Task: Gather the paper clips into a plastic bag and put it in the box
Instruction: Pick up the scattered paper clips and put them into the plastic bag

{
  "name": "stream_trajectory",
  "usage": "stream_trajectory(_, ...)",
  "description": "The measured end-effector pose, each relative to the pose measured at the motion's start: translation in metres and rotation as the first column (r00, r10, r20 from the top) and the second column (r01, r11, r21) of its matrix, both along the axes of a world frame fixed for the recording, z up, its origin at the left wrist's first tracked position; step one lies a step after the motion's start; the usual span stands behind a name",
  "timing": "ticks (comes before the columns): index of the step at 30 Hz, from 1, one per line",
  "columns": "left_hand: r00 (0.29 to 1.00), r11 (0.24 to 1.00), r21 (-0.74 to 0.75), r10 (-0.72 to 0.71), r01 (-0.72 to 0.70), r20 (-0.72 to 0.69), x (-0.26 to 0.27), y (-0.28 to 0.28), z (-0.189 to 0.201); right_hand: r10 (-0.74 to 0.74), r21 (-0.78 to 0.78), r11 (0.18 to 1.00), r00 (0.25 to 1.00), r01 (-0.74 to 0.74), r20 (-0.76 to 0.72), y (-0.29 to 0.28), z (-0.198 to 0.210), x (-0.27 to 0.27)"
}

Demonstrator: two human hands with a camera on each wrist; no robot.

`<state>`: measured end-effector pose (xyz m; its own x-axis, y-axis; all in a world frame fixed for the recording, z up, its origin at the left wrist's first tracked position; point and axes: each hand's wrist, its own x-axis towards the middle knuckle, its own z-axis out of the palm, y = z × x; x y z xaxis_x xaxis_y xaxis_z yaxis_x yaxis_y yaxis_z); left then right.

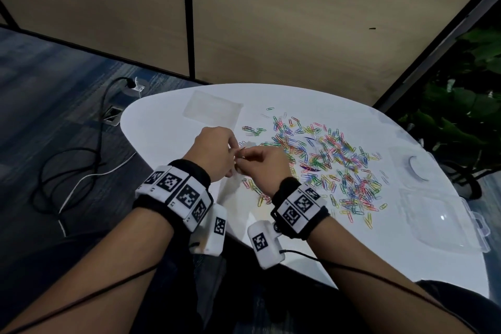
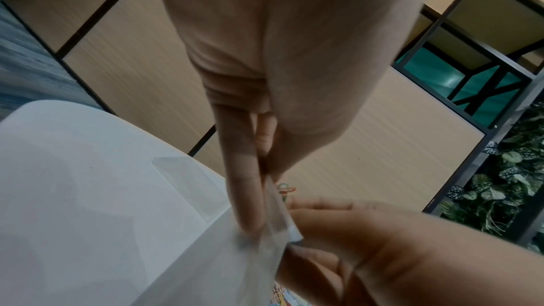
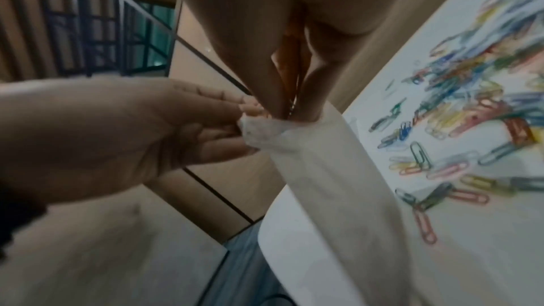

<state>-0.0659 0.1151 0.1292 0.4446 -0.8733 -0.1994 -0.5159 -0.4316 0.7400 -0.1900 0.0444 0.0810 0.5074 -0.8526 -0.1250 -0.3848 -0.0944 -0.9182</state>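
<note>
A small clear plastic bag (image 1: 235, 184) hangs over the near left part of the white table (image 1: 162, 127), held up by its top edge. My left hand (image 1: 217, 152) pinches that edge from the left and my right hand (image 1: 260, 163) pinches it from the right, the fingertips of both meeting at the bag's mouth (image 3: 265, 129). The left wrist view shows the bag (image 2: 229, 264) between my left fingers (image 2: 244, 194) and the right hand (image 2: 368, 241). Several coloured paper clips (image 1: 325, 160) lie scattered over the table's middle. The clear plastic box (image 1: 444, 214) sits open at the right.
A second flat clear bag (image 1: 212, 110) lies at the table's far left. The box's lid part (image 1: 414, 168) lies behind its tray. Cables (image 1: 81, 165) trail on the carpet to the left. A leafy plant (image 1: 466, 106) stands beyond the table's right edge.
</note>
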Motion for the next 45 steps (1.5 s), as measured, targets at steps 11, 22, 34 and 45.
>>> stream_trajectory(11,0.967,0.976,0.0,0.215,-0.217,0.138,0.033,0.007,0.006,0.15,0.042,0.987,0.986,-0.153,0.067,-0.037,0.018,0.002)
stream_trajectory(22,0.97,0.974,-0.018,0.228,-0.227,0.087,0.041,0.013,0.01,0.238,-0.135,0.333,0.222,-0.933,-0.946,-0.024,-0.086,-0.02)
stream_trajectory(34,0.988,0.988,0.045,0.142,-0.145,0.059,0.022,0.008,0.015,0.163,-0.153,0.327,0.215,-0.932,-0.963,-0.033,-0.107,-0.044)
stream_trajectory(45,0.993,0.993,0.081,0.081,-0.087,0.08,0.008,-0.006,0.012,-0.007,-0.094,0.995,0.912,-0.035,-0.41,-0.091,-0.033,-0.057)
